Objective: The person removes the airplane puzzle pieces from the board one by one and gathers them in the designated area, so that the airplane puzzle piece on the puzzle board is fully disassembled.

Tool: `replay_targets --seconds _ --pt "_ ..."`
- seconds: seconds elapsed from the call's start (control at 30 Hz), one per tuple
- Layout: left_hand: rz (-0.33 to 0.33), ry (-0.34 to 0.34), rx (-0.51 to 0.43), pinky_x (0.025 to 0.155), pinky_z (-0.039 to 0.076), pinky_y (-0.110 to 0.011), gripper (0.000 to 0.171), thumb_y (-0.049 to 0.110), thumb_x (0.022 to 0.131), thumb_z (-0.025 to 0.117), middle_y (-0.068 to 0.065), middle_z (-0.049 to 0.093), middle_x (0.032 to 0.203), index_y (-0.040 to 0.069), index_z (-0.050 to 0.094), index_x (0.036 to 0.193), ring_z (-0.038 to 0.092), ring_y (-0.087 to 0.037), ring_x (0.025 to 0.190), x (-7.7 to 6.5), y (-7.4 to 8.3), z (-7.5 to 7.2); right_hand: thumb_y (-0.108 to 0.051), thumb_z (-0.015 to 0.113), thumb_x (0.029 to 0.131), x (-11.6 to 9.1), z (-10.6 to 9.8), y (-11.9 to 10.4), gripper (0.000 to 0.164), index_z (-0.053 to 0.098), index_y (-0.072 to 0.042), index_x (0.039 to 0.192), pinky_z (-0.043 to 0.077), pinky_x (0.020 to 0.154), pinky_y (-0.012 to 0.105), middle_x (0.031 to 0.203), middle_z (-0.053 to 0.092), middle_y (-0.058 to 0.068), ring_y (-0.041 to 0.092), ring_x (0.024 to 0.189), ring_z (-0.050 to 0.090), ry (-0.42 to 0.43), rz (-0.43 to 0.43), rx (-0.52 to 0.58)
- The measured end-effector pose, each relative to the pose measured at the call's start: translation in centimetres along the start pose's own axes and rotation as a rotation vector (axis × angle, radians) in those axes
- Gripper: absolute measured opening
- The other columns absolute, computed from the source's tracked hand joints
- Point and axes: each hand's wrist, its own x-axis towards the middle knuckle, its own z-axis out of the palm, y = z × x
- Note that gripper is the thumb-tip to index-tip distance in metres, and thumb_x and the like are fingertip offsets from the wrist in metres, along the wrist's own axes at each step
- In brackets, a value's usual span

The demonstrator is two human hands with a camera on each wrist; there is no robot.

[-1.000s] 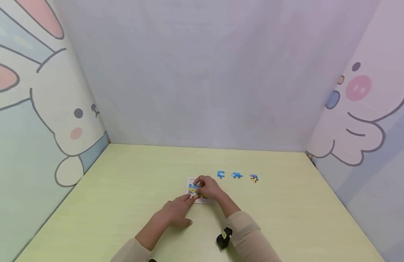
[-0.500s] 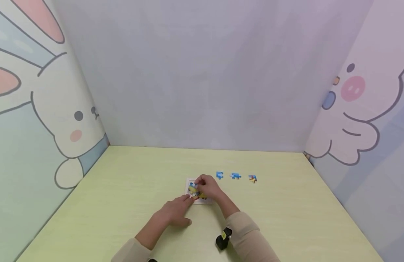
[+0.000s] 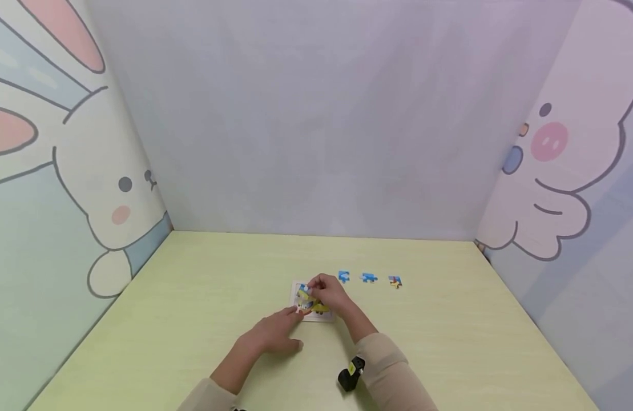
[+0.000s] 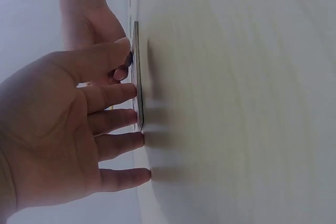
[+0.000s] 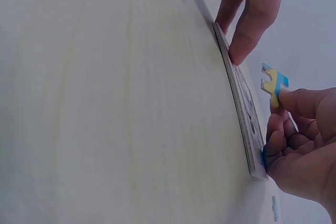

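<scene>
In the head view, a small white-framed jigsaw board (image 3: 316, 318) with a colourful picture lies on the table. My right hand (image 3: 330, 292) is over its upper right part and pinches a blue-and-yellow puzzle piece (image 5: 274, 83) between thumb and finger. The right wrist view shows that piece raised off the board and tilted, its knobs and notches visible. At the board's lower left, my left hand (image 3: 275, 333) has its fingers extended, some fingertips touching the board's edge. The right hand covers part of the picture, so some of it cannot be seen.
Three loose puzzle pieces lie in a row beyond the board to the right: a blue one (image 3: 344, 277), another blue one (image 3: 369, 278) and a blue-and-yellow one (image 3: 395, 281). A grey back wall (image 3: 316, 142) and printed side walls border the pale yellow table (image 3: 193, 297).
The pinched piece has turned in the right fingers and shows more of its yellow part. The right fingertips have shifted slightly right. The left hand stays nearly still.
</scene>
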Motion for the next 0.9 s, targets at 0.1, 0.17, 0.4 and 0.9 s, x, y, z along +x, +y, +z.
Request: replay_targets --seconds 0.1,0.17,0.4,0.9 --pt "0.015 0.012 -0.040 0.095 0.036 -0.050 0.059 0.031 0.082 0.068 -0.020 0.040 0.139 0.001 0.051 0.131 0.040 -0.036 0.125 -0.1 -0.2 0.1 -0.003 0.061 0.087 -0.1 0.0 0.1 0.007 0.062 -0.004 0.094 0.046 0.062 0.027 0.085 0.057 0.006 0.018 0.074 0.051 0.048 0.007 0.033" --pt "0.020 0.034 -0.059 0.093 0.037 -0.053 0.055 0.030 0.082 0.068 -0.022 0.040 0.138 0.001 0.053 0.128 0.039 -0.038 0.124 -0.4 0.0 -0.2 -0.005 0.061 0.088 -0.2 -0.1 0.1 0.008 0.062 -0.003 0.096 0.046 0.064 0.029 0.086 0.057 0.006 0.018 0.075 0.051 0.093 0.020 0.077" --pt "-0.008 0.096 -0.077 0.088 0.037 -0.061 0.052 0.027 0.083 0.068 -0.023 0.038 0.139 0.006 0.056 0.128 0.036 -0.040 0.126 -1.0 1.9 -1.3 -0.005 0.060 0.089 -1.1 -1.5 -0.3 0.013 0.063 0.000 0.100 0.048 0.072 0.035 0.090 0.058 0.008 0.019 0.078 0.053 0.167 0.012 0.190" --pt "-0.063 0.091 0.050 0.090 0.039 -0.053 0.053 0.032 0.082 0.068 -0.017 0.045 0.135 0.003 0.057 0.125 0.041 -0.037 0.123 -0.2 3.4 -0.7 -0.011 0.062 0.089 -2.4 -4.8 0.5 0.015 0.063 -0.004 0.102 0.045 0.063 0.031 0.089 0.059 0.008 0.021 0.074 0.054 0.221 0.093 0.189"
